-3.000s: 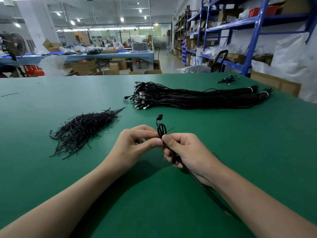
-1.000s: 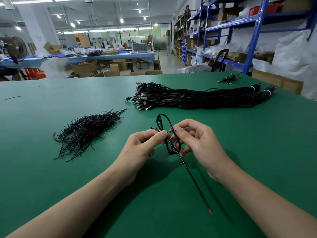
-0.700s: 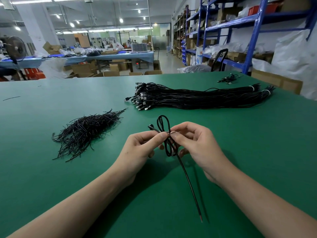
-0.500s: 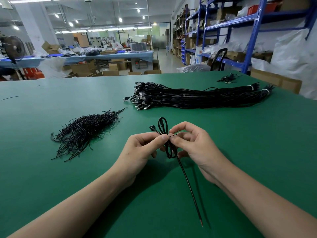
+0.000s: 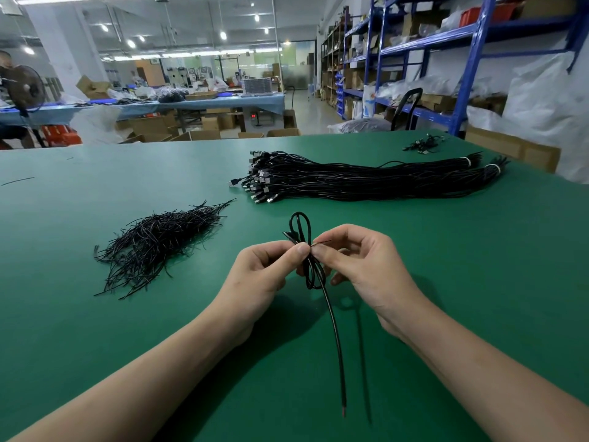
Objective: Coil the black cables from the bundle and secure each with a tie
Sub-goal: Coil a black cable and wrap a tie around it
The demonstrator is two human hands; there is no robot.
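Both left hand (image 5: 264,272) & right hand (image 5: 366,269) still pinch cable (image 5: 333,320) at tie (image 5: 322,242).

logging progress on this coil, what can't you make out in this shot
Head view only:
1. Whether the tie is already twisted shut round the coiled cable: fingers of the left hand and right hand cover the waist.
2. The far heap: too small to tell if it holds finished coils.
3. How many cables the bundle holds: strands overlap.
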